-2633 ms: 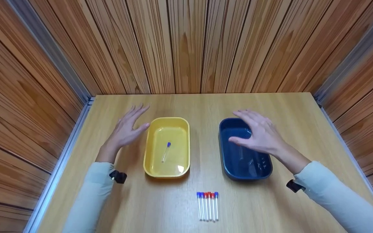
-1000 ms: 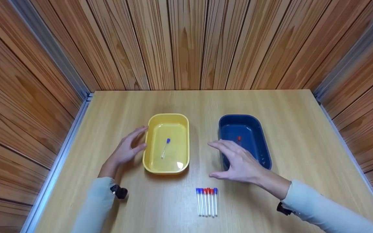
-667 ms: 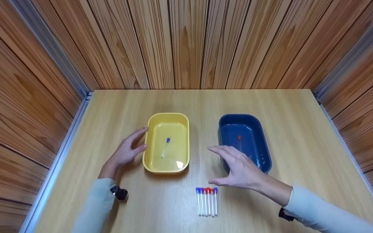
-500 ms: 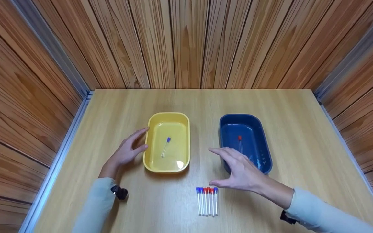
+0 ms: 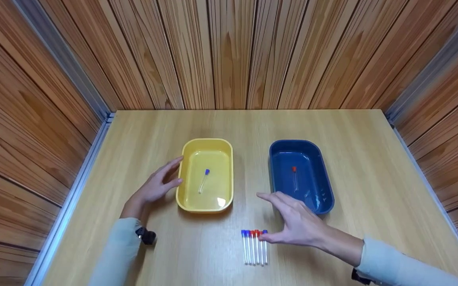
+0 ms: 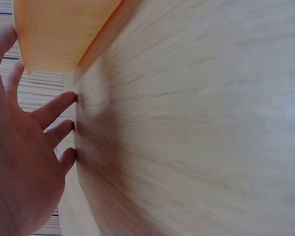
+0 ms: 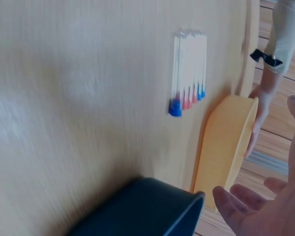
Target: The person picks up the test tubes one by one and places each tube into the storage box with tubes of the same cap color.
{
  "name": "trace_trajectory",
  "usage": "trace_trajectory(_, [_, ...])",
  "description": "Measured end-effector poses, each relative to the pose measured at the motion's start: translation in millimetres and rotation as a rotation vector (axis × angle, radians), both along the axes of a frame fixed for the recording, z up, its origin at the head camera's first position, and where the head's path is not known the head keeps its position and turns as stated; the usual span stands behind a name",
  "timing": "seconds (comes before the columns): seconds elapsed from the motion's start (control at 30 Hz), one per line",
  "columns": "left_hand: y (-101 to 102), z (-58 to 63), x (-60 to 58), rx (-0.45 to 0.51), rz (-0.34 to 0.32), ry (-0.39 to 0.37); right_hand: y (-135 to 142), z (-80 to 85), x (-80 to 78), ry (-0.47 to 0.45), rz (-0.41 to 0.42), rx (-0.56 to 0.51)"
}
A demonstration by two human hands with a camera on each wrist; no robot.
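Observation:
My left hand (image 5: 155,187) rests its fingertips against the left side of the yellow tray (image 5: 191,167), fingers loosely spread. A clear test tube with a blue cap (image 5: 204,181) lies in that tray. My right hand (image 5: 302,223) hovers over the near end of the dark blue tray (image 5: 314,171), thumb and fingers apart, nothing between them. In the blue tray lies a test tube with a red cap (image 5: 295,178). A row of several test tubes (image 5: 250,251) with red and blue caps lies side by side on the table; the right thumb overlaps its right end in the head view.
The wooden table (image 5: 141,143) carries both trays, with a gap between them. Wood-plank walls (image 5: 229,55) with metal corner rails enclose it at the back and sides. A small black wrist camera (image 5: 148,236) sits on the left cuff.
From above the blue tray, my right hand has come toward the row of tubes, uncovering the red-capped tube. My left hand has lowered to the yellow tray's side and stayed there.

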State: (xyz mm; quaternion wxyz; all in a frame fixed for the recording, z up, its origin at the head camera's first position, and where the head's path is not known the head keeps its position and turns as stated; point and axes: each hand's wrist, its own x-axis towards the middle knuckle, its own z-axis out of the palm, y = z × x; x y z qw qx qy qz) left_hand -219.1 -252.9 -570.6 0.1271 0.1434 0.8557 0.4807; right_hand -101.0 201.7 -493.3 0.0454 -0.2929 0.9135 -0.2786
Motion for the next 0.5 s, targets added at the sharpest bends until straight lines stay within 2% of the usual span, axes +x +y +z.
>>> trace_trajectory(0.33, [-1, -3.1, -0.3, -0.020, 0.009, -0.005, 2, -16.0, 12.7, -0.141, 0.013, 0.013])
trace_trajectory(0.5, [-1, -4.0, 0.3, -0.026, 0.009, 0.002, 3, -25.0, 16.7, -0.149, 0.017, 0.058])
